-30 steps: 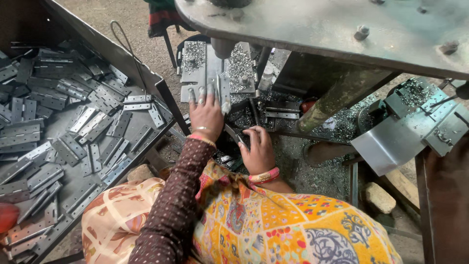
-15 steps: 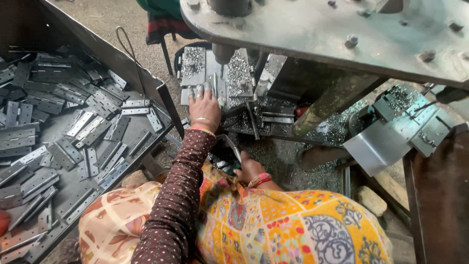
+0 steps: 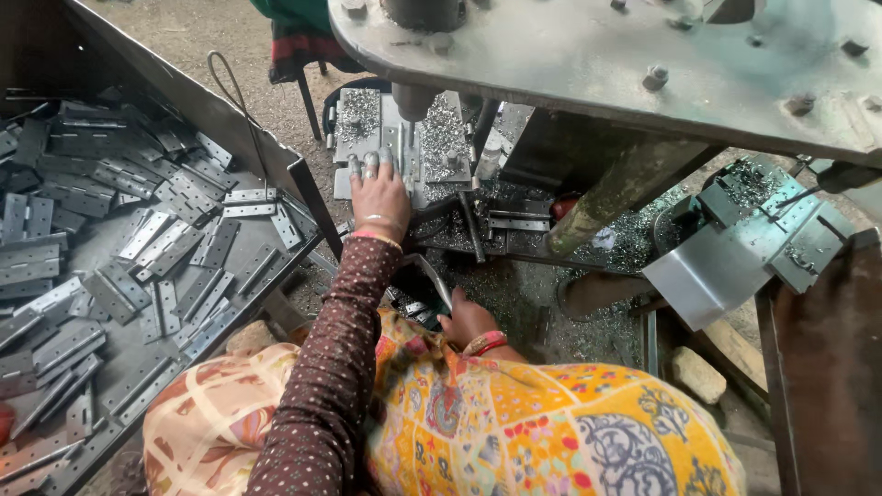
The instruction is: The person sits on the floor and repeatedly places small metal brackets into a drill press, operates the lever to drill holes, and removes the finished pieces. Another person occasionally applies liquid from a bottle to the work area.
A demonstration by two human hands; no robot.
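Left hand lies flat, fingers together and stretched out, pressing a hinge plate onto the press bed just under the punch; flat palm likely keeps the plate seated and square against the die. Right hand sits low near the lap, curled beside a bent metal strip; whether it grips anything cannot be told, since the patterned garment hides most of it. Metal shavings coat the bed. Bin of stacked hinge plates sits just left, within easy reach for feeding.
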